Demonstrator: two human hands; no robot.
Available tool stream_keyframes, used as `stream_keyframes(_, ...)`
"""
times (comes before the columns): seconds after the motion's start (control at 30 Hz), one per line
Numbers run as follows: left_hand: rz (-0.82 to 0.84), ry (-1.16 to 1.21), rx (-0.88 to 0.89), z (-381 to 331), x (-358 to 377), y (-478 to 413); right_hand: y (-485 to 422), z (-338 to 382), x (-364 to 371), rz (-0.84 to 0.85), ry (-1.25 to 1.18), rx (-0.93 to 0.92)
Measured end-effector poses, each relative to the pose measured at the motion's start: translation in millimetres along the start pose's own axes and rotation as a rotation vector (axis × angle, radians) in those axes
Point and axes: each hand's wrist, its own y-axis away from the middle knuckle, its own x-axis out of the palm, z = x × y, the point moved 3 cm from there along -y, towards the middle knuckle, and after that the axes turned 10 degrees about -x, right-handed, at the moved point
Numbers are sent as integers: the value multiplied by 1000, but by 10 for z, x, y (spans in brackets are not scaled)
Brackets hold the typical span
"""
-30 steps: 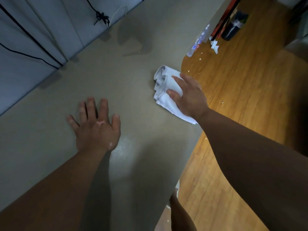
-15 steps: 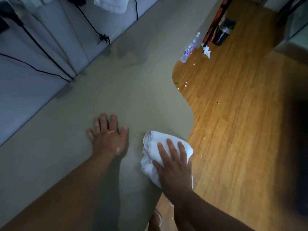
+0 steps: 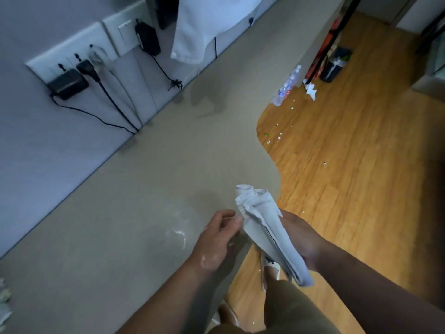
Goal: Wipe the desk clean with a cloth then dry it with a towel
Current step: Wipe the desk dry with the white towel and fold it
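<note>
Low in the frame, right of centre, the right hand (image 3: 298,239) grips a folded white cloth (image 3: 265,227) from beneath, holding it up over the curved edge of the grey worktop (image 3: 144,201). The left hand (image 3: 216,239) is just beside the cloth with its fingers curled. Its fingertips seem to touch the cloth's edge, though blur leaves that unsure. A wet sheen (image 3: 177,233) glints on the worktop left of the hands. At upper left, black plugs and cables fill a wall socket panel (image 3: 72,59). A white towel (image 3: 204,27) hangs at top centre. A plastic bottle (image 3: 286,86) lies on the wooden floor (image 3: 349,165) at upper right.
</note>
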Motion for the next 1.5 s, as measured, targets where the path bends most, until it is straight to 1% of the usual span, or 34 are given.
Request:
stream_keyframes(0.03, 23, 12, 13, -19, 114, 77, -33, 27, -21, -9, -27, 9)
stream_keyframes(0.1, 75, -51, 37, -86, 371, 203, -155, 76, -60, 11, 41, -33)
stream_keyframes(0.17, 28, -114, 78, -227, 577, 219, -260, 173, -111, 8, 68, -81)
stream_keyframes(0.23, -52, -71, 78, -398, 713, 167, -366, 273, -191, 3, 64, -112)
stream_keyframes(0.37, -97, 7, 112, -770, 1023, 22, -584, 412, -563, -58, 17, -162)
stream_keyframes(0.43, -135, 12, 131, -935, 1200, -52, -677, 463, -802, 7, 50, -172)
stream_keyframes(0.47, -163, 21, 146, -1010, 1286, -92, -717, 480, -921, 61, 19, -166)
stream_keyframes(0.53, -226, 43, 164, -1135, 1450, -181, -754, 541, -1126, 215, -80, -154)
stream_keyframes(0.6, -279, 64, 166, -1255, 1590, -258, -782, 607, -1308, 398, -89, -200)
stream_keyframes(0.63, -292, 63, 170, -1309, 1645, -297, -798, 636, -1396, 464, -88, -218)
stream_keyframes(0.67, -304, 45, 176, -1355, 1683, -336, -840, 633, -1492, 509, -88, -218)
stream_keyframes(0.73, -302, 11, 177, -1416, 1733, -396, -939, 660, -1664, 543, -94, -192)
stream_keyframes(0.87, -258, 139, 164, -1486, 1756, -406, -1110, 780, -1882, 663, -145, -190)
stream_keyframes(0.93, -250, 201, 164, -1513, 1724, -381, -1180, 820, -1909, 631, -139, -175)
stream_keyframes(1.03, -246, 309, 135, -1525, 1632, -356, -1308, 876, -1922, 469, -54, -152)
stream_keyframes(1.13, -266, 328, 87, -1493, 1472, -365, -1422, 1035, -1922, 398, 36, -184)
stream_keyframes(1.2, -311, 282, 28, -1407, 1306, -398, -1490, 1251, -1916, 403, 86, -232)
stream_keyframes(1.23, -344, 209, -9, -1338, 1211, -427, -1524, 1378, -1897, 430, 134, -266)
stream_keyframes(1.33, -410, -181, -151, -1117, 922, -548, -1634, 1763, -1757, 571, 313, -396)
stream_keyframes(1.37, -420, -280, -201, -1090, 834, -576, -1661, 1890, -1682, 608, 382, -423)
stream_keyframes(1.4, -434, -315, -234, -1106, 744, -589, -1687, 2016, -1594, 639, 455, -445)
stream_keyframes(1.43, -474, -312, -243, -1149, 640, -588, -1706, 2138, -1494, 672, 520, -464)
stream_keyframes(1.47, -540, -309, -209, -1243, 539, -565, -1715, 2250, -1389, 710, 579, -482)
stream_keyframes(1.5, -614, -321, -106, -1381, 441, -525, -1719, 2346, -1274, 752, 635, -498)
